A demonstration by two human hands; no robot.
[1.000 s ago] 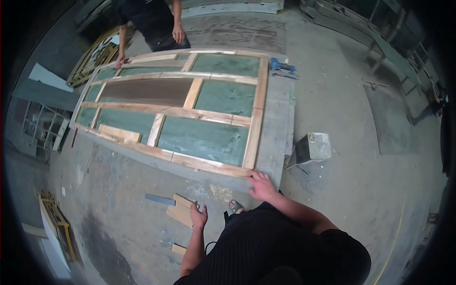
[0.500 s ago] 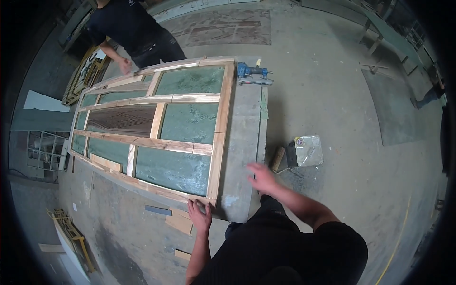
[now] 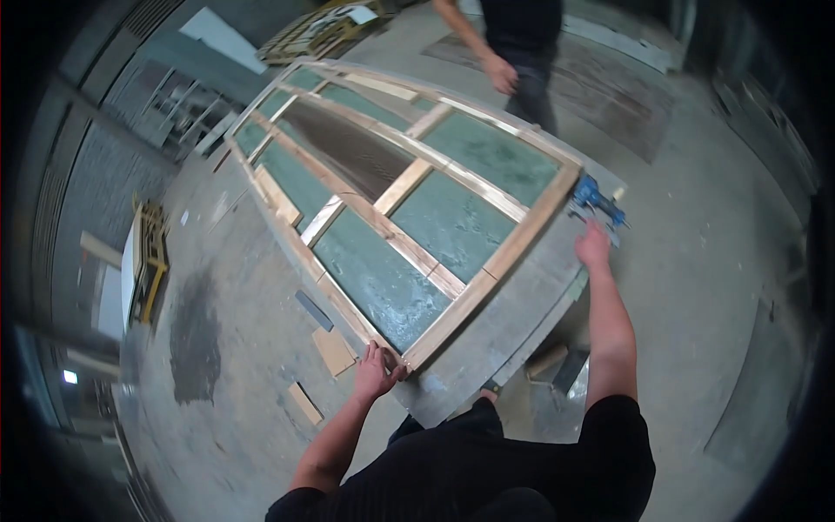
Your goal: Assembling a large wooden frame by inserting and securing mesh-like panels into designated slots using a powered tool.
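A wooden frame (image 3: 492,271) of rails and crosspieces lies on a large table (image 3: 544,283), with green panels (image 3: 374,274) showing between its bars. My left hand (image 3: 377,372) rests on the near corner of the frame, its fingers apart over the edge. To the right, my right hand (image 3: 594,248) reaches over the table's end, fingers stretched out. Just beyond its fingertips lies a blue nail gun (image 3: 597,198) with a grey magazine. Whether the fingertips touch the tool, I cannot tell. A loose wood strip (image 3: 277,197) lies along the frame's left side.
A co-worker (image 3: 526,52) stands beyond the table's far side, one arm hanging. Offcuts (image 3: 334,350) lie on the floor at left. Under the right forearm sits a metal can (image 3: 571,374). Yellow racks (image 3: 148,261) stand farther left.
My right hand has moved forward to the nail gun. The view has turned, so the frame now slants across it. My left hand stays at the frame's corner. The co-worker appears farther right.
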